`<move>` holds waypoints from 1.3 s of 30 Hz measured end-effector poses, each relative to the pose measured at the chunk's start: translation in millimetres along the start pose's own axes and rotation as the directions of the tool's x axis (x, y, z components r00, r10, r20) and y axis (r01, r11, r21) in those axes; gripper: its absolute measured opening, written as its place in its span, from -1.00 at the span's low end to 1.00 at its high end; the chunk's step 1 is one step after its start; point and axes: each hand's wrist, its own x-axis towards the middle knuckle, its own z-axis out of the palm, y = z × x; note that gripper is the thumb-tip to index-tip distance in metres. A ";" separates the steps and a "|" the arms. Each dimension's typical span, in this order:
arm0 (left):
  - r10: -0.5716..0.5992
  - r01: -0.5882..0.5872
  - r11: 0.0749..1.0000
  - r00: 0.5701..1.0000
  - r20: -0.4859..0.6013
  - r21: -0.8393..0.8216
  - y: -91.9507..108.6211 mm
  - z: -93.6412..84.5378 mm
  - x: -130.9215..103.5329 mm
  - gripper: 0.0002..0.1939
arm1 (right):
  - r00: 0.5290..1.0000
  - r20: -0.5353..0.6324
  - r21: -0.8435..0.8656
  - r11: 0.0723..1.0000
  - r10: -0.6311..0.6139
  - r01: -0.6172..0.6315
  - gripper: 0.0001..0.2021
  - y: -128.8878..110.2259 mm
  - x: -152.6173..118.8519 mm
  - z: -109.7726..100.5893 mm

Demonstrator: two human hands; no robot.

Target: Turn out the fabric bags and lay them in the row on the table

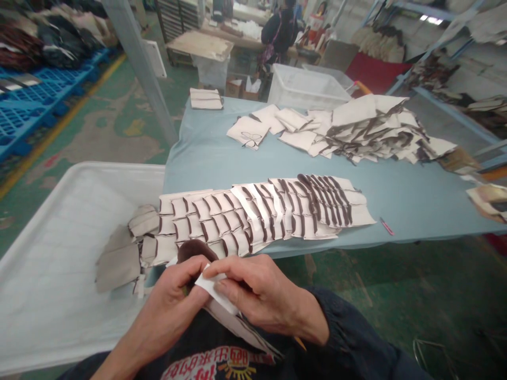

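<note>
Close to my body, my left hand point(178, 287) is closed on a pale panel with a dark brown edge point(196, 250). My right hand point(253, 287) pinches a white strip point(217, 291) between thumb and fingers, laid against the same panel. Part of the panel hangs down below my hands, over my dark apron. Just beyond them, overlapping rows of cream pieces with dark brown edges point(214, 211) lie on the blue-covered table point(198, 142). Several white strips point(259, 203) rest across the middle of those rows.
A white bin point(79, 211) at the left holds grey-beige pieces point(121, 258). A heap of cream pieces point(376, 126), glasses point(250, 140) and a pink-handled tool point(387, 227) lie on the table. Behind stand a white crate point(304, 87) and a person point(279, 34); a metal post point(142, 63) rises at left.
</note>
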 end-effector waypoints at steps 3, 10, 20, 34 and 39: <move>0.002 -0.002 1.000 1.000 0.020 -0.003 2.9 -0.2 -3.3 -0.73 | 1.000 0.007 0.067 0.998 -0.022 0.022 -0.78 6.1 -3.3 -0.8; 0.053 -0.054 0.997 0.998 0.023 0.054 5.1 0.6 -9.0 -0.72 | 0.992 0.071 -0.068 0.992 -0.105 0.110 -0.66 8.5 -8.6 -1.8; 0.061 -0.059 0.996 0.998 -0.023 0.067 0.9 3.1 -10.1 -0.77 | 0.957 -0.049 -0.386 0.890 -0.285 0.244 -0.66 -5.9 -5.6 4.1; 0.147 -0.138 0.979 0.988 -0.050 0.149 -2.6 -0.2 -5.1 -0.73 | 0.905 -0.058 -0.466 0.814 -0.421 0.348 -0.80 14.5 0.3 -1.5; 0.144 -0.124 0.969 0.986 -0.080 0.215 1.1 3.8 -0.7 -0.72 | 0.897 -0.146 -0.459 0.832 -0.416 0.311 -0.75 11.4 2.5 7.0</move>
